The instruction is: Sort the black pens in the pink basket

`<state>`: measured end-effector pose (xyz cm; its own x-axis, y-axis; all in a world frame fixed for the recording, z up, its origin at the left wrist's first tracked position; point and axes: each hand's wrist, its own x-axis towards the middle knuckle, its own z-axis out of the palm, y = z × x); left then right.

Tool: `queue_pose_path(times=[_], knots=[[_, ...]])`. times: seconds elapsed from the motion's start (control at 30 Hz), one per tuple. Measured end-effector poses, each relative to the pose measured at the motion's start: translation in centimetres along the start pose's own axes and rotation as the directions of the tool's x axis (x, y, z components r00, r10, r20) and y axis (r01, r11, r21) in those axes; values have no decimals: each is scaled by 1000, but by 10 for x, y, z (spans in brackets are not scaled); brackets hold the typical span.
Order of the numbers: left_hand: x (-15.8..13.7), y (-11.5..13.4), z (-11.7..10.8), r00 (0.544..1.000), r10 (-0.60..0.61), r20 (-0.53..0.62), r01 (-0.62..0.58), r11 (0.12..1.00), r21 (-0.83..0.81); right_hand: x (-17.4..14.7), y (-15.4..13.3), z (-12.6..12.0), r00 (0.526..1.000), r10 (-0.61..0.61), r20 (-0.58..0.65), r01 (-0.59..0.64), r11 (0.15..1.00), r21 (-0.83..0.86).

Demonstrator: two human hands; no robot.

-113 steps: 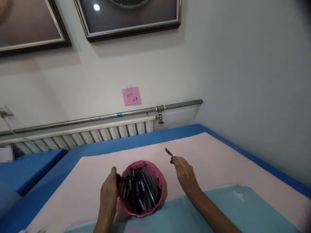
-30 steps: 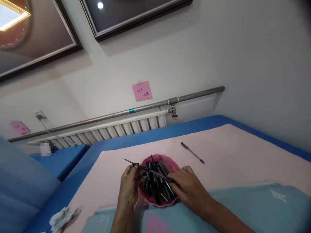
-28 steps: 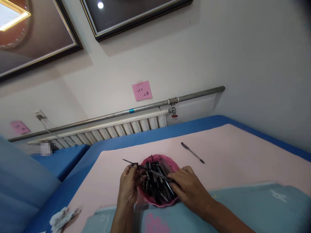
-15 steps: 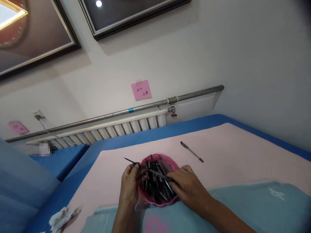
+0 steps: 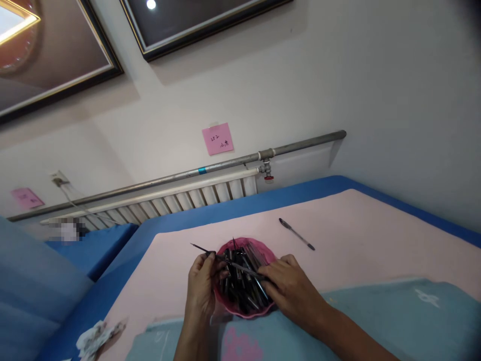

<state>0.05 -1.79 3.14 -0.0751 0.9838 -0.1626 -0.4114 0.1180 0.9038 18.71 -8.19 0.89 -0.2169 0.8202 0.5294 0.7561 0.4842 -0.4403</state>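
**Two Hands, One Pen, Over a Full Pink Basket**

Held across the pink basket (image 5: 246,311), a single dark pen (image 5: 225,260), long axis running left to right and tilted slightly down toward the right, thin tip jutting out past the left hand (image 5: 203,286). Pinched near the tip end between thumb and forefinger of that closed left hand; gripped at the other end by the closed fingers of the right hand (image 5: 291,288), resting on the basket's right rim. Both hands about equally near, one at each end. Below the held pen, a crowded heap of dark pens (image 5: 242,291) filling the basket, lying every which way, not countable. Well apart, up and to the right on the pink sheet (image 5: 356,235), a lone capped pen (image 5: 296,234) lying diagonally. Nearer the viewer, a light blue cloth (image 5: 376,321) under the forearms. Crumpled paper (image 5: 95,337) at lower left. Farther back, a radiator (image 5: 180,201), a pipe with a red valve (image 5: 268,178), a pink note (image 5: 217,139) on the wall, writing illegible. Basket's near wall largely hidden by wrists; right fingertips hard to make out among the pens.
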Motion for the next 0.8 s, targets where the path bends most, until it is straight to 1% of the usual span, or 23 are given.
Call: queue_pose_path(times=[0.1,0.33,0.57,0.8], knots=[[-1,0,0,1000,-2,9,2,1000,12,-1,0,1,1000,16,6,-16,1000,-2],[0,-1,1,1000,-6,-17,7,1000,5,-2,2,3,999,51,20,-51,998,32],[-2,0,3,1000,-9,-15,9,1000,1,-2,4,3,999,38,6,-38,999,10],[-5,0,7,998,-38,-43,35,998,-58,-2,2,3,1000,-21,-17,20,998,-56]])
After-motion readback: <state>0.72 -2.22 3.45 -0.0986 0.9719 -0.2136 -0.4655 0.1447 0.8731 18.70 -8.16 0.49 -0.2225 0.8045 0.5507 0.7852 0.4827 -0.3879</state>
